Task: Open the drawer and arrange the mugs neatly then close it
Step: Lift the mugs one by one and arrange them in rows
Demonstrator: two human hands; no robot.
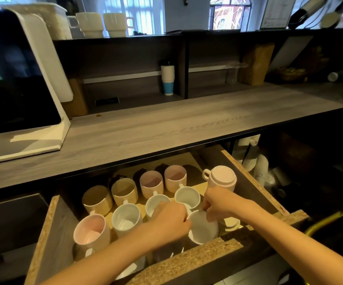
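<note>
Nearest, drawer (189, 262) pulled open below the desk (166, 124), chipboard front edge toward the camera. Both forearms reaching in over that edge. Left hand (169, 220) curled, fingers closed at the left rim of a white mug (202, 230) standing upright at the drawer's front right. Right hand (217, 204) on the same mug's far rim, fingers pinched on it, thumb dipping inside. Just right of that mug, a white base (231, 222), partly hidden. Left of the hands, a pink mug (90, 232) at the front left and another white mug (126, 220) beside it, both mouth up. Behind the hands, two more white mugs, one partly covered by the left hand. Farther back, a row of two beige mugs (111, 197) and two pinkish mugs (163, 182), upright, handles toward the front. At the back right, an upturned mug (222, 177), base up, just beyond the right hand. Dark shapes behind the back row, too dim to identify. On the desk, a white-and-black machine (22, 79) at the left. On the shelf behind, a stack of paper cups (168, 79).
</note>
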